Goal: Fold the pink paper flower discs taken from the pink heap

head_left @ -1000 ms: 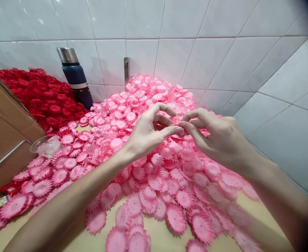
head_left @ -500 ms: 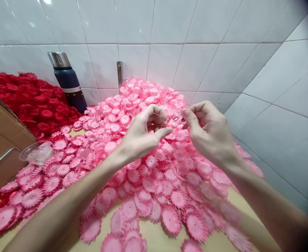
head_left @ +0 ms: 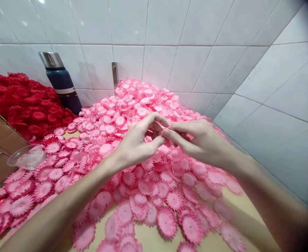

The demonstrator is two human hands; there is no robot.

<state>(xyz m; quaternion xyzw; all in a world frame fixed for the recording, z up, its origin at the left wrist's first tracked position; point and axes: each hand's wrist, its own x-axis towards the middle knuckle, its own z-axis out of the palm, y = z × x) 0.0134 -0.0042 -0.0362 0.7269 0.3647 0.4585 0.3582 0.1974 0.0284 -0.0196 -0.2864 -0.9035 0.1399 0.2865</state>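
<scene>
Above a large heap of pink scalloped discs (head_left: 143, 111), my two hands meet at the fingertips. My left hand (head_left: 140, 141) has curled fingers, with its thumb and index finger closing toward the right fingertips. My right hand (head_left: 198, 138) pinches with thumb and forefinger against the left ones. Whatever lies between the fingertips is too small and hidden to make out. Below the hands, loose pink discs with small centre holes, such as one disc (head_left: 166, 222), lie flat on the pale yellow table surface (head_left: 147, 231).
A dark blue bottle (head_left: 64, 84) with a steel cap leans at the back left, beside a heap of red discs (head_left: 19, 101). A clear plastic lid or dish (head_left: 27, 156) sits near a cardboard box (head_left: 1, 150). White tiled walls (head_left: 159, 24) border the back and right.
My right hand has moved left and down, turning so its fingertips now meet those of my left hand. My left hand is slightly lower. The view has shifted a little right.
</scene>
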